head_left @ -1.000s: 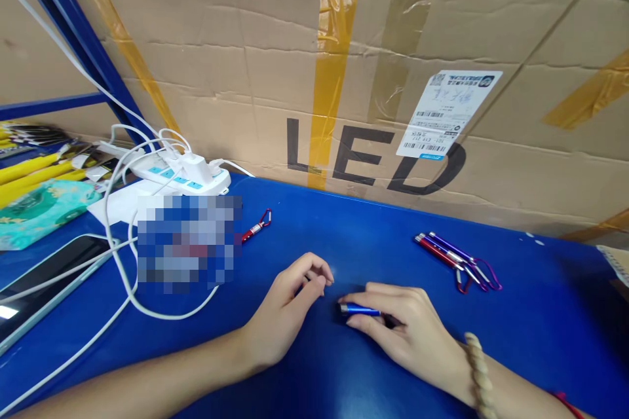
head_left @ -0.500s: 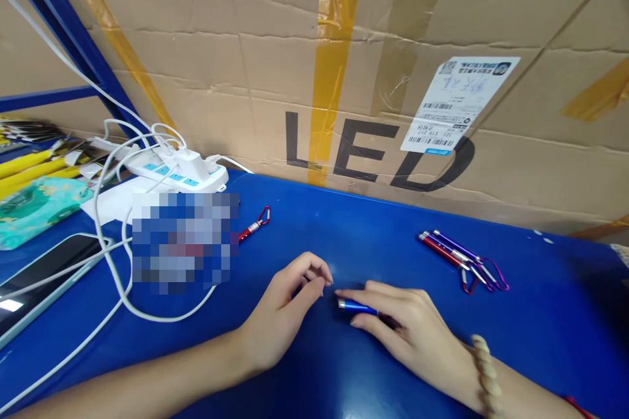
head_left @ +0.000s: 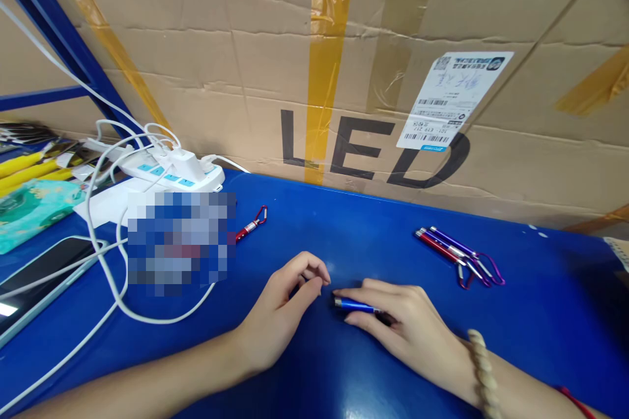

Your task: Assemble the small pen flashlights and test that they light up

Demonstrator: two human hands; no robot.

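My right hand (head_left: 410,317) rests low over the blue tabletop, its thumb and fingers closed around a small blue penlight (head_left: 356,305). The silver end of the penlight points left, towards my other hand; its far end is hidden in my palm. My left hand (head_left: 287,308) lies just left of it, fingers curled in towards the thumb, with nothing visible in them. Further right lie a red penlight (head_left: 437,245) and a purple penlight (head_left: 449,240), close together with carabiner clips at their ends. Another red penlight (head_left: 246,230) with a clip lies left of centre, partly covered by a blurred patch.
A large cardboard box (head_left: 236,72) stands along the back of the blue table (head_left: 314,209). On the left are a white power strip (head_left: 196,177) with looping cables, a phone (head_left: 44,268), a green patterned packet (head_left: 44,209) and yellow-handled items (head_left: 29,173).
The view has shifted slightly, so everything sits a little further left. Both hands keep nearly the same pose, and the blue penlight stays in my right hand.
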